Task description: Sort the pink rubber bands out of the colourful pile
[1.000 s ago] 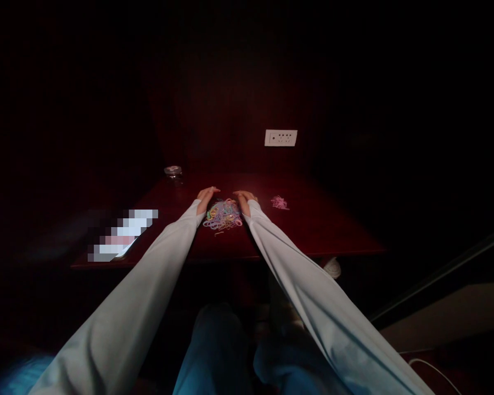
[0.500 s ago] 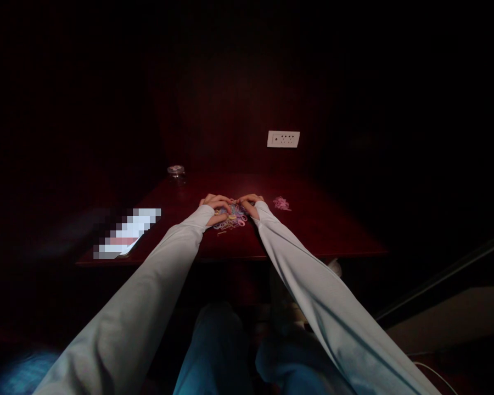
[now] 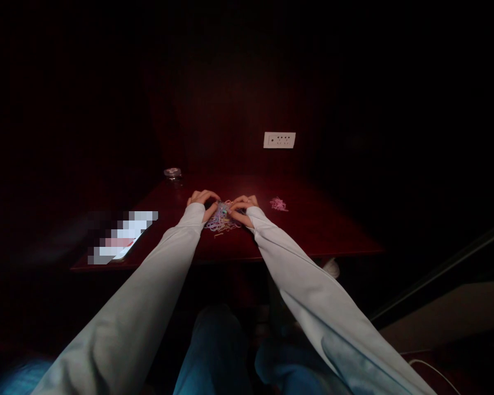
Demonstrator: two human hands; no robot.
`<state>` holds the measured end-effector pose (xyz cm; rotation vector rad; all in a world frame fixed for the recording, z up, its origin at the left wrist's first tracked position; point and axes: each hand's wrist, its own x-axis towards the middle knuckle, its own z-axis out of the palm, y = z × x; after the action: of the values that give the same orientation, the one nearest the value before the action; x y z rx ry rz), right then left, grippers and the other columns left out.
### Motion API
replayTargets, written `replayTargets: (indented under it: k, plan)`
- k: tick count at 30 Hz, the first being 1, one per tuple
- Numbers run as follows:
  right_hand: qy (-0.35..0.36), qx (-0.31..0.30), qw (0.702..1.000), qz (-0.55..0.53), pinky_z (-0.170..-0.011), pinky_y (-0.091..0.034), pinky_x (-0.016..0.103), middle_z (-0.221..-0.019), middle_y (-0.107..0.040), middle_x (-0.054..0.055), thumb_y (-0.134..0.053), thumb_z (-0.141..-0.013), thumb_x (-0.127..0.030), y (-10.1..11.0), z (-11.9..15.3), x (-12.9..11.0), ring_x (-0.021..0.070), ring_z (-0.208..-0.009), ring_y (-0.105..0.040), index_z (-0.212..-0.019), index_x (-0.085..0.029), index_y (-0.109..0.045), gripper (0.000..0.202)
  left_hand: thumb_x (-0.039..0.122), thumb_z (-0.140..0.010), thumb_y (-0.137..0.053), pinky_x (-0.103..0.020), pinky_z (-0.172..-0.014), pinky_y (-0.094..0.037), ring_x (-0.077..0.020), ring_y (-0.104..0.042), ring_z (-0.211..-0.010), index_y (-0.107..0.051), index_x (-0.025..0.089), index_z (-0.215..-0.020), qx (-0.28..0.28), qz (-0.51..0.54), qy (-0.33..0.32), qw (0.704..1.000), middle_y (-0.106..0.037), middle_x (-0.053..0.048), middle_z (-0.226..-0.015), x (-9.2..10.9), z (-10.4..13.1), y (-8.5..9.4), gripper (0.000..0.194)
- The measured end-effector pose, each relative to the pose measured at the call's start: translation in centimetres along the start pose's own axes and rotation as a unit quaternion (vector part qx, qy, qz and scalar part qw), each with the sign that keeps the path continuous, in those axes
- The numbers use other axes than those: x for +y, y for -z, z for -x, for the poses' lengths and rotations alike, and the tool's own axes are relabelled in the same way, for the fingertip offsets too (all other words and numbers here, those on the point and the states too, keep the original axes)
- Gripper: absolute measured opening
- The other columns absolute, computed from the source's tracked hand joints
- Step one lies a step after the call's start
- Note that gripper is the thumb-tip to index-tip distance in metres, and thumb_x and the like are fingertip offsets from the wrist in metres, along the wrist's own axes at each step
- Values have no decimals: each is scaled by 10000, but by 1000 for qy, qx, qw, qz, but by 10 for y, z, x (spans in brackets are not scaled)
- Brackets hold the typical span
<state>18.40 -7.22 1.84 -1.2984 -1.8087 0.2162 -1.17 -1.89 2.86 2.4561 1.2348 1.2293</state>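
A loose pile of small multicoloured bands (image 3: 223, 224), mostly purple, blue and yellow, lies on the dark red table (image 3: 313, 236). My left hand (image 3: 203, 202) is at the pile's left side, fingers curved over its edge with thumb and fingers apart. At the right side of the pile is my right hand (image 3: 243, 207), its thumb and fingertips among the bands; whether it pinches any is too small to make out. A separate small heap of pink bands (image 3: 279, 204) lies to the right of my right hand.
A phone with a lit, partly pixelated screen (image 3: 136, 230) lies at the table's left. A clear jar (image 3: 173, 176) stands at the back left. On the wall behind is a white socket plate (image 3: 279, 140). Below the table edge my legs show.
My left hand has shifted slightly left, away from the middle of the pile. My right hand has reached inward over the bands, and more of the pile shows between the hands. The view has shifted slightly.
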Motion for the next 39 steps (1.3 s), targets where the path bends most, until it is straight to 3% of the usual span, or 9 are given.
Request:
replayTargets:
  k: [4, 10, 21, 26, 32, 39]
  plan:
    - [15, -23, 999, 35, -1013, -344, 390, -1135, -662, -8, -851, -724, -375, -3, 4, -3, 223, -1092, -454, -873, -341, -799, 161, 228, -856, -573, -423, -945, -404, -262, -555, -1014, -688, 268, -881, 43, -2, 19, 999, -718, -24, -1036, 1, -1, 2, 124]
    - [9, -56, 995, 81, -1030, -333, 430, -1241, -619, -11, -888, -654, -312, -6, 5, -2, 245, -1121, -423, -909, -358, -800, 275, 212, -841, -574, -417, -930, -403, -260, -553, -988, -684, 262, -829, 30, -9, 14, 999, -717, -23, -974, 1, -1, -2, 122]
    - [-9, -39, 998, 49, -1026, -336, 421, -1164, -630, 4, -864, -711, -330, -1, 4, -2, 235, -1106, -425, -837, -327, -800, 141, 239, -847, -564, -420, -968, -404, -255, -552, -987, -675, 262, -815, 3, 8, 1, 1000, -717, -26, -961, -2, -1, -3, 117]
    - [-12, -31, 998, 48, -1026, -334, 415, -1136, -640, 7, -863, -712, -326, -4, 3, 2, 233, -1097, -426, -831, -318, -800, 135, 304, -840, -604, -412, -963, -394, -243, -556, -1006, -646, 253, -831, -36, 23, -41, 998, -707, -22, -1057, -4, -3, -2, 67]
    - [-21, -40, 998, 54, -1001, -347, 404, -1135, -642, 8, -857, -713, -340, -3, 3, 2, 233, -1081, -425, -855, -324, -801, 153, 374, -769, -713, -410, -916, -383, -261, -501, -1047, -616, 239, -729, -91, -13, -85, 992, -680, -15, -1134, -9, 0, -8, 170]
    - [-22, -37, 998, 50, -1000, -341, 391, -1127, -639, 9, -853, -728, -343, -4, 4, 4, 226, -1080, -418, -859, -328, -805, 140, 285, -761, -720, -419, -898, -361, -278, -478, -1084, -667, 242, -741, -95, -34, -76, 992, -664, -16, -1177, -6, 4, -14, 71]
